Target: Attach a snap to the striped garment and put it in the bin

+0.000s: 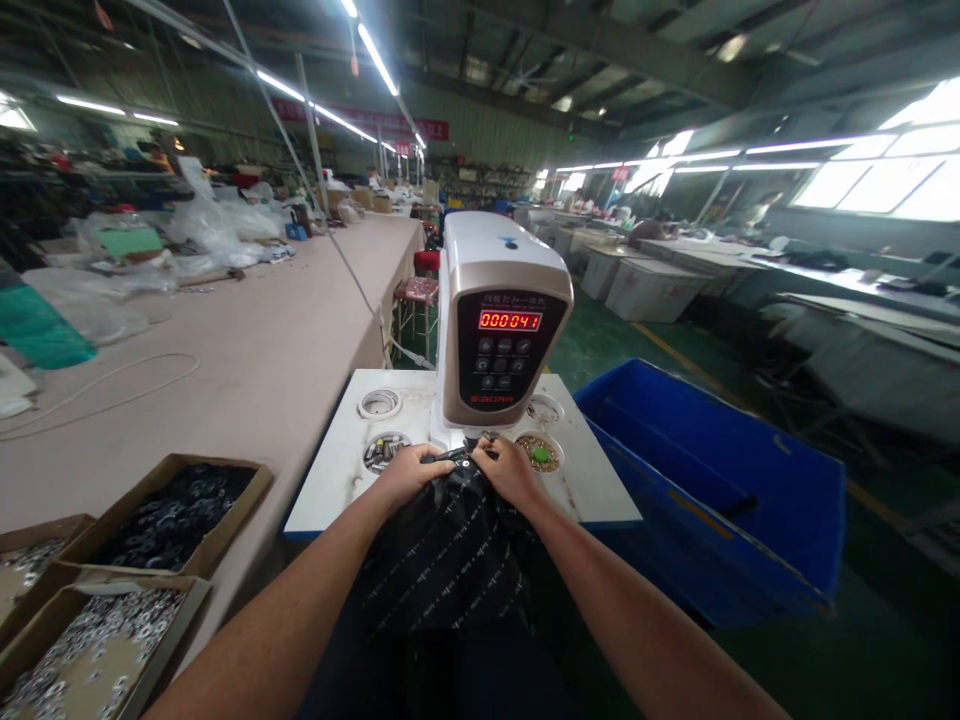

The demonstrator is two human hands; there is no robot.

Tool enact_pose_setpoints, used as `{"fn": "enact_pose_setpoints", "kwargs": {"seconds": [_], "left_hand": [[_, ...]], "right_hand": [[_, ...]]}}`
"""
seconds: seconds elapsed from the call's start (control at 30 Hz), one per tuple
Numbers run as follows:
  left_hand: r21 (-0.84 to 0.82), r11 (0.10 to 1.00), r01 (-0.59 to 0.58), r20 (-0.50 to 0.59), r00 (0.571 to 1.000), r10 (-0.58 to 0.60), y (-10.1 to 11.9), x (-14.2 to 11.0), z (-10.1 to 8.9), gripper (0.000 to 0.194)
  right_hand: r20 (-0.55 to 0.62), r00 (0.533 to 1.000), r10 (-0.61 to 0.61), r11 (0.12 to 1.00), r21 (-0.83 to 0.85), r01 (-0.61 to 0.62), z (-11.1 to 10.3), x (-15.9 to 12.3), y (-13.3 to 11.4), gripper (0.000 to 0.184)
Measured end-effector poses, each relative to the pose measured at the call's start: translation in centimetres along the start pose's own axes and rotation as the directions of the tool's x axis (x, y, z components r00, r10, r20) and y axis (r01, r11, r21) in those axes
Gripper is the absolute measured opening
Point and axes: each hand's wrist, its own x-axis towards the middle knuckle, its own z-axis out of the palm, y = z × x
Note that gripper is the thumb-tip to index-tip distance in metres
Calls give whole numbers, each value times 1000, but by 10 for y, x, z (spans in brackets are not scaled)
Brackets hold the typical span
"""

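Observation:
A black fabric piece point(450, 560) with rows of pale lettering hangs from the machine's base down toward me. My left hand point(409, 472) is closed on its top left edge. My right hand point(508, 468) is closed on its top right edge. Both hands press the cloth under the head of a white and gold press machine point(501, 330). Its red display reads 000041. The machine stands on a white table point(337, 480) with round wells holding small metal parts point(384, 451).
Cardboard boxes of metal rings point(176, 510) sit at the left on a long pink workbench point(262, 330). A large blue plastic bin point(712, 480) stands at the right. People work at benches far behind.

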Motion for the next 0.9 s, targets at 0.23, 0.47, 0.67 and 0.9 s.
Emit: {"fn": "enact_pose_setpoints", "kwargs": {"seconds": [0.23, 0.47, 0.67, 0.9], "left_hand": [[-43, 998, -37, -5, 999, 36, 13, -32, 10, 42], [-89, 996, 12, 188, 982, 5, 13, -100, 18, 35], [-382, 887, 261, 419, 904, -85, 13, -159, 26, 42], [-571, 762, 304, 361, 927, -99, 17, -203, 43, 43]], "right_hand": [[-33, 999, -26, 996, 81, 29, -20, -25, -17, 19], [12, 1000, -25, 989, 144, 23, -41, -97, -33, 17], [53, 992, -110, 989, 109, 104, -54, -136, -61, 11], [50, 970, -239, 963, 140, 230, -62, -155, -88, 12]]}}
